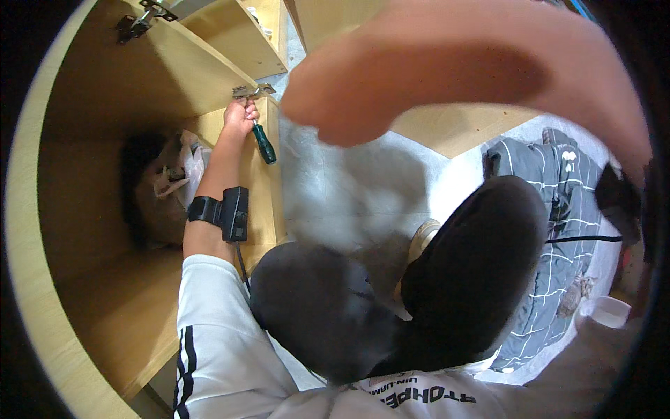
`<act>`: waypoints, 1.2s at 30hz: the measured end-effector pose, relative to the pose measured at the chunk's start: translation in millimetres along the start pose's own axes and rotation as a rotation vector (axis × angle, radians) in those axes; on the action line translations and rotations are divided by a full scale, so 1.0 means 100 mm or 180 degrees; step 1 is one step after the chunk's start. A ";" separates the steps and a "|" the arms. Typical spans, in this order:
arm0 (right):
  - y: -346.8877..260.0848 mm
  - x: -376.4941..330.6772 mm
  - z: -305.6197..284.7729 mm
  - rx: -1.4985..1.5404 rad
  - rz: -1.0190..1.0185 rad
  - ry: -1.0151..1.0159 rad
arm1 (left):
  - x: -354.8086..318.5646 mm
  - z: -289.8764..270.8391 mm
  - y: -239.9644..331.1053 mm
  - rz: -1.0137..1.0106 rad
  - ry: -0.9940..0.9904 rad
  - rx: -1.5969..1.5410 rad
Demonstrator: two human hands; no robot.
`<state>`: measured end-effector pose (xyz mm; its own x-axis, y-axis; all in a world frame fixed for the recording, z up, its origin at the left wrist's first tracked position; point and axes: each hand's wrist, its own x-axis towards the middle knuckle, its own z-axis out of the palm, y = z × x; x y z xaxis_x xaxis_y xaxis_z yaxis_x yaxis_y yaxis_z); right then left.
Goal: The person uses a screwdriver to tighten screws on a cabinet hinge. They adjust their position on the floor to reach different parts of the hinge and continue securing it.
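My left hand (239,116) reaches into the wooden cabinet and is closed around the shaft of a screwdriver. The screwdriver's dark green handle (264,144) hangs below the fingers, tilted down. Right above that hand, a metal cabinet hinge (253,91) sits at the edge of a wooden panel; whether the fingers also touch it I cannot tell. Close to the camera, my right hand (342,105) is large and smeared by motion. Its fingers are not distinct, and no object shows in it.
A second hinge (145,19) is fixed at the upper left of the cabinet (91,167). Inside lies a plastic bag (192,164). Wooden boards (453,129) lie ahead on the grey floor. A checked dark cloth (551,272) and a white cup (611,311) are at my right.
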<state>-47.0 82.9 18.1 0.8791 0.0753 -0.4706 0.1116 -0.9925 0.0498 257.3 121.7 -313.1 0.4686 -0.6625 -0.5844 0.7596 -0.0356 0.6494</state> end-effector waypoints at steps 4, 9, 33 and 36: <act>0.16 -0.11 -0.10 0.0758 0.0219 -0.0073 | 0.11 -0.12 0.06 -0.0036 -0.0124 0.0372; 0.19 0.89 0.28 0.2681 0.0613 -0.0367 | 0.28 -0.29 0.04 0.0292 0.0133 0.0898; -1.12 2.67 2.17 0.9628 0.1484 0.1286 | -0.27 0.10 0.16 -0.0553 -0.0388 0.0612; -1.05 2.71 2.18 1.0339 0.1459 0.1211 | -0.27 0.16 0.17 -0.0546 -0.0151 0.0610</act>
<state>78.2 186.4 -306.3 0.7107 -0.1589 -0.6853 0.1685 0.9842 -0.0535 250.7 127.4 -278.5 0.3153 -0.6687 -0.6734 0.7247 -0.2885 0.6258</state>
